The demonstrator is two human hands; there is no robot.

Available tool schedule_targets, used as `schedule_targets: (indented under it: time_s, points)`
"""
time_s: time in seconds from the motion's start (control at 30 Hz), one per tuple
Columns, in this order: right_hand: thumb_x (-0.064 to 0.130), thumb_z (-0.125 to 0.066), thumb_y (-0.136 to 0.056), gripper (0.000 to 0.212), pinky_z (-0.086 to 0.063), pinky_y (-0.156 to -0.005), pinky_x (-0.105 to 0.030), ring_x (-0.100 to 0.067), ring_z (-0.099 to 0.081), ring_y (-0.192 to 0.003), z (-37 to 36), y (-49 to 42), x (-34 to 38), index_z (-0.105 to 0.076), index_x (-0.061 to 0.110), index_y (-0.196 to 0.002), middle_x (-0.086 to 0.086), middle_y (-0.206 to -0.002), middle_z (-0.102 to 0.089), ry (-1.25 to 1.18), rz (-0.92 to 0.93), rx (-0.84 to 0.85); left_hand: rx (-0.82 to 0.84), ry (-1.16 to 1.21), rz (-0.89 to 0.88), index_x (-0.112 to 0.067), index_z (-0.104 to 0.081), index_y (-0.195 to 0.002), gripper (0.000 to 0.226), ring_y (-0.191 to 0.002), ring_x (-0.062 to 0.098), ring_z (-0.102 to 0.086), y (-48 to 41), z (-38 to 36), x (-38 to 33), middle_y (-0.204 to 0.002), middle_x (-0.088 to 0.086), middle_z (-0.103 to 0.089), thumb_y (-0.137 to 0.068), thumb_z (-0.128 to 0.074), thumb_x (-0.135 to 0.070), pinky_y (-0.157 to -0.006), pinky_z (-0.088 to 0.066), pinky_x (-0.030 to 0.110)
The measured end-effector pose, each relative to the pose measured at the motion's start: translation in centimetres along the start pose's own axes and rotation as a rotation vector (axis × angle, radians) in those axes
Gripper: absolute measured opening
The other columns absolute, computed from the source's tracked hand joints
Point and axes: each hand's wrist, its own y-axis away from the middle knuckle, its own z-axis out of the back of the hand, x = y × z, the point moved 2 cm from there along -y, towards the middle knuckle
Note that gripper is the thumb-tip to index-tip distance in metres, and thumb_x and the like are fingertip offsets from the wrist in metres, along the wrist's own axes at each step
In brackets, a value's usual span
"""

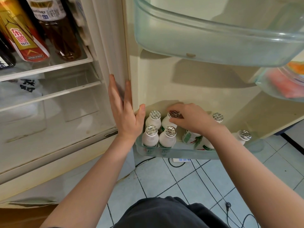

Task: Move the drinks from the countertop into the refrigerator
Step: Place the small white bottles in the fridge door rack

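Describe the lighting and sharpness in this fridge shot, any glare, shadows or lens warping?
Head view: soft, even light; the upper door bin throws a shadow on the door liner; foil caps on the white bottles glint mildly; wide-angle stretch slants the Suntory bottle top left; the far-right bin holds blurred orange contents.

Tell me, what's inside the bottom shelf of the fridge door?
Small white bottles with foil caps stand in it. The right hand grips one by its cap. The hand covers other bottles' tops, so the full count is hidden.
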Motion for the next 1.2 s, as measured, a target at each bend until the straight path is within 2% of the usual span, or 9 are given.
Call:
schedule_targets:
  time_s: [0.27, 0.4, 0.53, 0.67, 0.7, 0.77, 0.87, 1.03, 1.2]
  points:
    - [0.031, -0.059, -0.090, 0.036, -0.044, -0.090, -0.030, -0.018, -0.057, -0.107, 0.4, -0.3, 0.0, -0.056, 0.028, -0.126, 0.003, -0.126, -0.060, -0.041, 0.020, 0.100, 0.001, -0.003, -0.019, 0.002, -0.036, -0.134, 0.059, -0.142, 0.040, -0.015, 0.0, 0.1, -0.2, -0.144, 0.039, -0.012, -0.099, -0.030, -0.045, -0.114, -0.021, 0.049]
    - [0.031, -0.062, -0.088, 0.038, -0.044, -0.090, -0.029, -0.017, -0.058, -0.106, 0.2, -0.2, -0.2, -0.057, 0.027, -0.125, 0.004, -0.125, -0.060, -0.085, 0.003, 0.080, 0.004, -0.001, -0.015, 0.002, -0.036, -0.134, 0.059, -0.142, 0.040, -0.014, -0.1, 0.2, -0.2, -0.143, 0.042, -0.012, -0.099, -0.030, -0.045, -0.115, -0.021, 0.049]
    - [0.035, -0.066, -0.086, 0.042, -0.038, -0.086, -0.016, -0.009, -0.056, -0.104, 0.7, 0.2, -0.8, -0.057, 0.023, -0.125, 0.004, -0.116, -0.059, -0.262, -0.074, 0.085, 0.009, -0.006, -0.014, 0.002, -0.036, -0.135, 0.059, -0.142, 0.039, -0.015, 0.0, 0.2, -0.2, -0.143, 0.043, -0.013, -0.099, -0.030, -0.045, -0.114, -0.022, 0.052]
    - [0.024, -0.060, -0.089, 0.015, -0.037, -0.070, -0.001, 0.000, -0.057, -0.084, 2.4, 1.6, -1.6, -0.067, 0.021, -0.102, 0.012, -0.095, -0.062, -0.349, -0.107, -0.130, 0.005, -0.016, -0.025, 0.003, -0.038, -0.135, 0.060, -0.142, 0.039, -0.016, -0.1, 0.2, -0.1, -0.143, 0.042, -0.014, -0.099, -0.030, -0.045, -0.114, -0.021, 0.049]
    - [0.022, -0.059, -0.089, 0.013, -0.039, -0.069, -0.004, 0.000, -0.056, -0.078, 2.9, 2.1, -1.9, -0.068, 0.021, -0.098, 0.012, -0.091, -0.062, -0.325, -0.120, -0.188, 0.003, -0.016, -0.025, 0.003, -0.038, -0.135, 0.060, -0.142, 0.039, -0.015, -0.1, 0.2, 0.0, -0.143, 0.043, -0.014, -0.099, -0.030, -0.045, -0.114, -0.021, 0.049]
    - [0.023, -0.058, -0.089, 0.012, -0.043, -0.072, -0.020, -0.007, -0.058, -0.077, 3.5, 3.3, -2.6, -0.067, 0.023, -0.096, 0.012, -0.089, -0.064, -0.239, -0.160, -0.280, 0.003, -0.011, -0.023, 0.003, -0.037, -0.135, 0.060, -0.142, 0.038, -0.015, -0.1, 0.1, 0.1, -0.143, 0.044, -0.013, -0.099, -0.031, -0.044, -0.114, -0.021, 0.050]
    - [0.025, -0.060, -0.087, 0.017, -0.047, -0.076, -0.029, -0.012, -0.062, -0.084, 4.0, 4.6, -3.8, -0.066, 0.024, -0.102, 0.012, -0.096, -0.066, -0.136, -0.219, -0.356, 0.004, -0.006, -0.030, 0.003, -0.037, -0.135, 0.059, -0.143, 0.038, -0.014, 0.0, 0.0, 0.1, -0.143, 0.043, -0.013, -0.099, -0.031, -0.044, -0.114, -0.021, 0.051]
    - [0.031, -0.061, -0.085, 0.039, -0.041, -0.073, -0.027, -0.018, -0.060, -0.101, 2.8, 5.0, -5.1, -0.058, 0.026, -0.123, 0.007, -0.117, -0.064, 0.070, -0.255, -0.148, 0.005, 0.005, -0.015, 0.002, -0.035, -0.138, 0.062, -0.144, 0.037, -0.013, 0.1, 0.0, 0.2, -0.147, 0.035, -0.011, -0.099, -0.031, -0.045, -0.115, -0.020, 0.050]
    - [0.026, -0.060, -0.084, 0.045, -0.038, -0.072, -0.028, -0.025, -0.056, -0.109, 1.1, 4.6, -5.3, -0.052, 0.030, -0.128, 0.000, -0.121, -0.063, 0.158, -0.285, -0.063, 0.013, -0.018, 0.001, 0.002, -0.035, -0.139, 0.065, -0.145, 0.032, -0.012, 0.1, 0.2, 0.0, -0.148, 0.034, -0.012, -0.098, -0.030, -0.048, -0.116, -0.019, 0.045]
